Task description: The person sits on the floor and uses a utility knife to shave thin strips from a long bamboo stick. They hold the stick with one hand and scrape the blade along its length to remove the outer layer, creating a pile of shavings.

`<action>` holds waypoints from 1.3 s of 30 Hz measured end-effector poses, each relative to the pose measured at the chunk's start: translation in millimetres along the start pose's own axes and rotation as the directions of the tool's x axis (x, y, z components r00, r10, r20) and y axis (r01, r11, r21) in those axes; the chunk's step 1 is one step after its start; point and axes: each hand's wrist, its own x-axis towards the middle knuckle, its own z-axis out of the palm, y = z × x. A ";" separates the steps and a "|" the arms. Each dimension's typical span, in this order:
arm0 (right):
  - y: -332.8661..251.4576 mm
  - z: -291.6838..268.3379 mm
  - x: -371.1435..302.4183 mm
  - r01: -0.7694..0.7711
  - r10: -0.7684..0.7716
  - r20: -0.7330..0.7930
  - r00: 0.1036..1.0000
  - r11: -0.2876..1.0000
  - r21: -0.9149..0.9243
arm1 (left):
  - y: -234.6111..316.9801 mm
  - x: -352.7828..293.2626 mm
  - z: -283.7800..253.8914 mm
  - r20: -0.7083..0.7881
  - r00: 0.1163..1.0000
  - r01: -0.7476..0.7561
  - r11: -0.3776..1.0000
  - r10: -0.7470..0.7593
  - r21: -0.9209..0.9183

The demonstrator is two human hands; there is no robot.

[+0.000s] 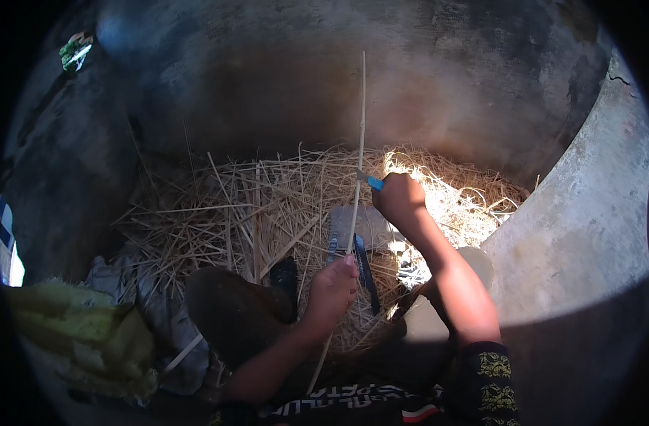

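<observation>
My left hand (331, 290) is closed around the lower part of a long, thin, pale stick (361, 117). The stick stands nearly upright, its far end reaching up in front of the dark wall and its near end running down past my wrist to my lap. In my right hand (401, 200), closed in a fist, is a small knife (373, 182) with a blue handle. Its short blade meets the stick above my left hand; whether it cuts in cannot be made out. Both hands are over my bent legs.
Pale strips and shavings (197, 206) cover the ground ahead. A greyish flat block (349, 224) and a long dark flat tool (366, 273) lie between my legs. Curved concrete walls (303, 85) surround me. A yellow-green sack-like cloth (76, 337) lies at the left. Sunlight strikes the right side.
</observation>
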 end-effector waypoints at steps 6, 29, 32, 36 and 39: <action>6.9 -18.7 2.3 -0.046 0.044 0.040 0.998 0.997 0.065 | 7.4 6.4 -6.1 0.040 0.999 -0.013 0.999 0.011 0.043; -15.1 2.3 -30.0 0.302 -0.306 0.021 0.952 0.947 0.106 | 13.5 -9.0 -10.4 -0.035 0.999 -0.014 0.999 0.015 0.029; 11.5 -10.4 16.4 0.075 -0.064 -0.117 0.991 0.993 0.091 | -5.8 -5.7 1.7 0.021 0.998 -0.054 0.992 0.052 0.110; 15.7 -16.9 17.6 0.043 -0.014 -0.145 0.989 0.978 0.204 | -4.1 -3.6 0.3 -0.011 0.997 -0.071 0.978 0.075 0.194; 7.6 -11.1 5.4 0.111 -0.106 -0.067 0.992 0.991 0.076 | 3.6 -2.6 -3.9 -0.005 0.998 -0.062 0.979 0.064 0.195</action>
